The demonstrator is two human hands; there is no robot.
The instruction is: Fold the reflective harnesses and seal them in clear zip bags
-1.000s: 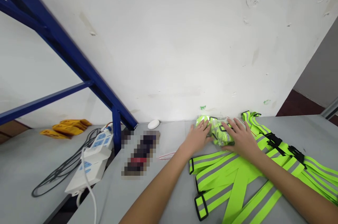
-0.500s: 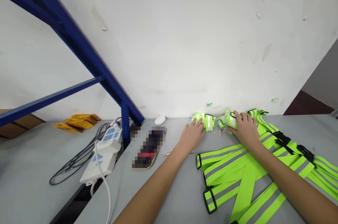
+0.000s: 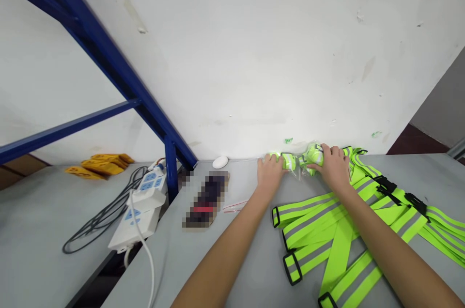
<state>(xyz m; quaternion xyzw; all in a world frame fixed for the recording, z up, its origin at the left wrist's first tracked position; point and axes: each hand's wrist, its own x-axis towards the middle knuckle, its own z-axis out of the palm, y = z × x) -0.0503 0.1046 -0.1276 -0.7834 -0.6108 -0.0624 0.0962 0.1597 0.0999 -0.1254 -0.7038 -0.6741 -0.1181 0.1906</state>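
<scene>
Both hands have slid further toward the wall since the last frame, and my feed now shows them close together at the back edge of the bench (image 3: 203,259). The left hand (image 3: 271,172) lies against a left bundle of neon-green reflective webbing (image 3: 288,161), and the right hand (image 3: 334,167) curves over a right bundle of neon-green reflective webbing (image 3: 315,156). A clear plastic bag (image 3: 300,172) shows between the bundles, which sit just apart, right by the wall. The fingers (image 3: 325,150) of the right hand are bent over their bundle and the left fingers (image 3: 271,159) reach onto theirs. From this angle I can't tell whether they are gripping or only pressing.

Just right of the arms, a spread-out reflective harness of green and grey straps (image 3: 337,230) with black buckles (image 3: 292,269) covers the bench. To the left lie a thin strip of clear plastic (image 3: 234,207), a pixelated object (image 3: 207,200) and a white oval object (image 3: 220,162). Further left, past a blue steel upright (image 3: 171,177), are two white power strips (image 3: 138,216) with dark cables (image 3: 105,216), and beyond them a heap of yellow pieces (image 3: 98,166) on a grey shelf (image 3: 36,211). A scuffed white wall (image 3: 232,56) fills the top of the view.
</scene>
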